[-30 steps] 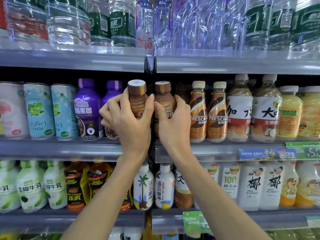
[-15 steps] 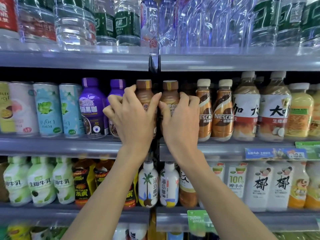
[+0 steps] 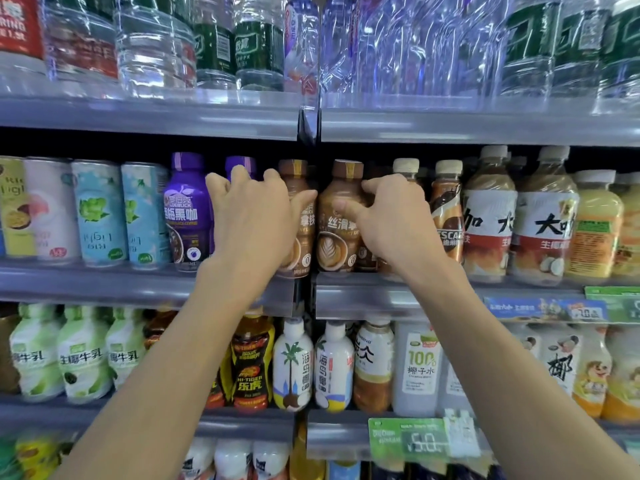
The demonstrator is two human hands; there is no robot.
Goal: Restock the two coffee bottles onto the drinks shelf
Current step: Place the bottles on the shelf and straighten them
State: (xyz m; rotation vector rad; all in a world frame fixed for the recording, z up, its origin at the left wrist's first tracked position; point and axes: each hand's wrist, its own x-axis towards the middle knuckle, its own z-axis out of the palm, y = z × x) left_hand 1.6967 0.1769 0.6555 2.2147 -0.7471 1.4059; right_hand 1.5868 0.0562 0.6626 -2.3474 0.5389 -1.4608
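Note:
Two brown coffee bottles with latte-art labels stand upright side by side on the middle drinks shelf [image 3: 131, 289], one on each side of the shelf divider. The left coffee bottle [image 3: 301, 237] is partly hidden by my left hand [image 3: 252, 220], whose fingers are spread and whose thumb rests against the bottle's side. The right coffee bottle [image 3: 334, 233] shows its label in full. My right hand [image 3: 391, 220] is at its right side, fingers apart, with thumb and forefinger tips touching the bottle.
Purple coffee bottles [image 3: 187, 216] and pastel cans [image 3: 98, 216] stand left of the pair, Nescafe bottles [image 3: 448, 216] and coconut drinks [image 3: 488, 223] to the right. Water bottles [image 3: 156, 46] fill the shelf above, more drinks the shelves below.
Both bottles went from being held at the shelf front to standing on the shelf. My fingers have loosened and spread, and both hands have drawn outward from the bottles.

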